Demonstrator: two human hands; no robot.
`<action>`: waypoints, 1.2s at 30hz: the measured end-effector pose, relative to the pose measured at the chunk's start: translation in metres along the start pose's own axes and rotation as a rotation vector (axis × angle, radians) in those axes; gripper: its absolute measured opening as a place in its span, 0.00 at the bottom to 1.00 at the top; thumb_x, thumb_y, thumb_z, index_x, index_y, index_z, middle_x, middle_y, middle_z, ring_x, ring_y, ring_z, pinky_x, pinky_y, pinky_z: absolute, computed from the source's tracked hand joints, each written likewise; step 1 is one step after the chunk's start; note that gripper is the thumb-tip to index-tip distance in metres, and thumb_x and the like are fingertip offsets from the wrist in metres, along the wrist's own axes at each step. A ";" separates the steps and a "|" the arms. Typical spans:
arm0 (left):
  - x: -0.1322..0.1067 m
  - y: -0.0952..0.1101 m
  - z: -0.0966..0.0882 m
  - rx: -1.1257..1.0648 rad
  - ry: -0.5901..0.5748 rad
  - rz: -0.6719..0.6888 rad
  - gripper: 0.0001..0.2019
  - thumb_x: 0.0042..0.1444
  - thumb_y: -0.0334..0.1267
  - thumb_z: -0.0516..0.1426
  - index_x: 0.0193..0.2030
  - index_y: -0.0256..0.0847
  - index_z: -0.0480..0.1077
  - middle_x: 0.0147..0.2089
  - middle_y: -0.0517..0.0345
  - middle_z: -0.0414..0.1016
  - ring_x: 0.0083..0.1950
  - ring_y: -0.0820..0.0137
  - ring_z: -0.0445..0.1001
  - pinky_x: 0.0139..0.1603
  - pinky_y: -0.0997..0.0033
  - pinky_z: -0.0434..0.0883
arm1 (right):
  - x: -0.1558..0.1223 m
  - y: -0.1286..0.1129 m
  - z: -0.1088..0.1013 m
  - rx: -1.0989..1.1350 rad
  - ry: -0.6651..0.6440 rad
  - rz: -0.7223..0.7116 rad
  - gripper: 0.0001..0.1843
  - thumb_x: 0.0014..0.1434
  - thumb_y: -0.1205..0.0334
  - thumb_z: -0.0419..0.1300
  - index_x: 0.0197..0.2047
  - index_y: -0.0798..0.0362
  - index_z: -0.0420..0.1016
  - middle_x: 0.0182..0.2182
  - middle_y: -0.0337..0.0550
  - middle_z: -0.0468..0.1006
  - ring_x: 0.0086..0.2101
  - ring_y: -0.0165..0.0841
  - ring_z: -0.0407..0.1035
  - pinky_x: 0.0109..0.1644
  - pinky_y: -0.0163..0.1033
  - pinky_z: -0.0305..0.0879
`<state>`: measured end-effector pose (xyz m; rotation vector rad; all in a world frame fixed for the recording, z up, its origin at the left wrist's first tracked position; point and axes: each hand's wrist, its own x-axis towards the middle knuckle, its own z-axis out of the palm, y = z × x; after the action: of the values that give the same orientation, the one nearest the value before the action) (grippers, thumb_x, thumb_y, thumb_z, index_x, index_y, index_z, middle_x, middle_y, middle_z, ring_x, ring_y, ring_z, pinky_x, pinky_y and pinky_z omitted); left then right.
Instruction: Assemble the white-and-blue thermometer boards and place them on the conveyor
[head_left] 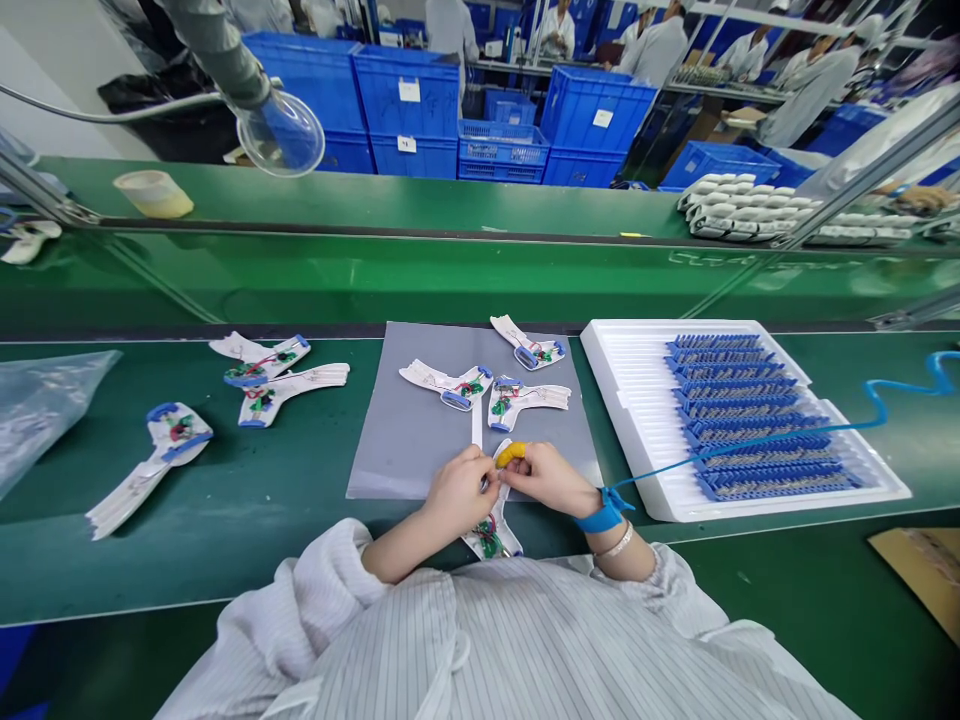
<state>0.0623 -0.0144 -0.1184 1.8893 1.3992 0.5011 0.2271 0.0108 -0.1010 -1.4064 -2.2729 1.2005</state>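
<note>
While the left hand [457, 490] and right hand [551, 478] pinched a white board [491, 535] between them, a yellow finger cot [511, 455] showed on the right hand, and the board lay across the near edge of the gray mat [397, 450]. Three boards [446, 385] lay on the mat just ahead of the fingers. To the right of the right hand, a foam tray [626, 420] sat near; left of the mat, open green bench [315, 500] stretched toward loose boards [262, 380].

We can read no text here; the white labels [409, 90] on the blue plastic bins [382, 105] at the upper middle of the frame are too small to make out.
</note>
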 end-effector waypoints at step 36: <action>-0.051 -0.106 -0.140 -1.031 0.621 -0.436 0.20 0.43 0.35 0.59 0.45 0.40 0.64 0.45 0.50 0.74 0.40 0.68 0.75 0.31 0.75 0.71 | -0.025 0.103 -0.024 -0.455 0.682 0.121 0.25 0.56 0.48 0.45 0.35 0.58 0.74 0.41 0.55 0.70 0.38 0.43 0.69 0.43 0.47 0.68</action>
<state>-0.1193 -0.0019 -0.0984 0.5931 1.4255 1.3312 0.3202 0.0247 -0.1545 -1.7690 -2.0245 0.1393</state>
